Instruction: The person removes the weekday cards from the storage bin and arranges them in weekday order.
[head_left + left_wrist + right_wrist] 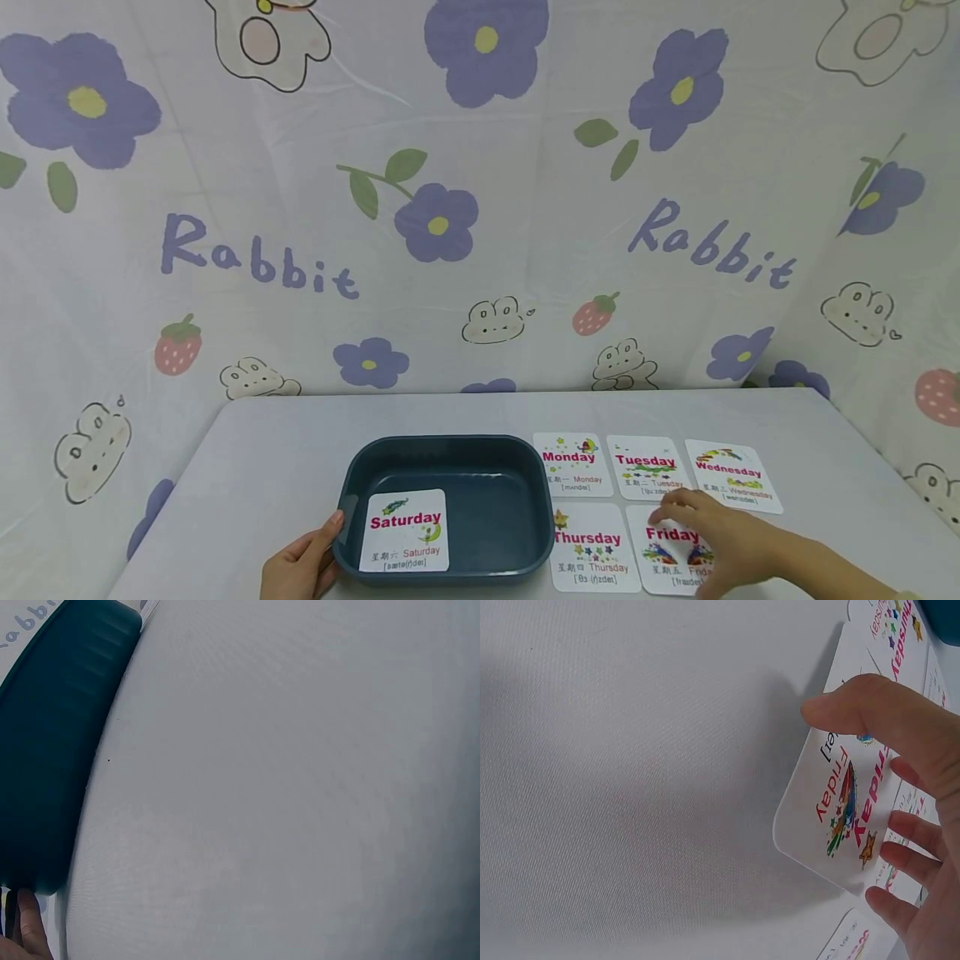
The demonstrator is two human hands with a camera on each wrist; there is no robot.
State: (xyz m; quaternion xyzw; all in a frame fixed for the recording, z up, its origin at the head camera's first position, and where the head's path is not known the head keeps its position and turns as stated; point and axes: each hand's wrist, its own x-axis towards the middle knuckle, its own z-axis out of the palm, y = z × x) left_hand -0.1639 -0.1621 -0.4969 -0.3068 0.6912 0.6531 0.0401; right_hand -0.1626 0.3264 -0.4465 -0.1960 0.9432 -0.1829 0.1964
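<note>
My right hand (738, 542) spans the Friday card (840, 802), its thumb at the bottom edge and several fingertips along the top edge. That card lies beside the Thursday card (592, 562), with a shadow along its near edge in the right wrist view. At the other side, my left hand (303, 560) grips the left wall of a dark blue-green plastic tray (491, 577). In the tray lies a white Saturday card (405, 537), towards the left. Only some fingers of the left hand (28, 934) show in the left wrist view.
Above the Friday card lies a row of Monday (570, 467), Tuesday (647, 467) and Wednesday (735, 479) cards, right of the tray. A white cloth covers the table (285, 450). A patterned curtain (540, 208) hangs behind it.
</note>
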